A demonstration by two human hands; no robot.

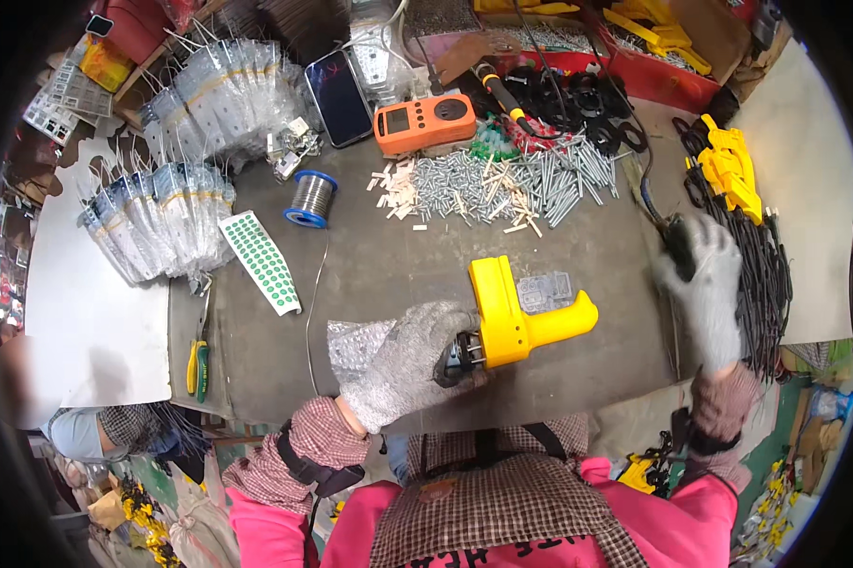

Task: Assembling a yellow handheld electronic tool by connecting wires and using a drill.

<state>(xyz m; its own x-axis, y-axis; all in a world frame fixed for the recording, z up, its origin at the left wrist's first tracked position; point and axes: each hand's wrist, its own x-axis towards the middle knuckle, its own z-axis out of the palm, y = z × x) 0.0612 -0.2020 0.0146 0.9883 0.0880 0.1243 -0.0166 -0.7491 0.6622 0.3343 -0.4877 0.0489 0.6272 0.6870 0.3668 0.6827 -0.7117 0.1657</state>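
My left hand (412,355), in a grey knit glove, is closed around the black end of a yellow plastic tool housing (507,317). The housing lies sideways over the bench, its grip pointing right; metal parts show where it meets the black end. Bubble wrap (353,343) sticks out beside this hand. Over at the right, my gloved right hand (709,284) is closed round a dark corded tool (677,244), whose kind I cannot make out. A clear plastic tray (545,292) lies just beyond the housing's grip.
Screws (464,185), an orange meter (425,123), a phone (339,97) and a yellow-black screwdriver (502,97) lie at the back. Left are a solder spool (310,199), green stickers (259,260), pliers (197,360) and bagged parts (157,222). Black cords (763,293) line the right edge.
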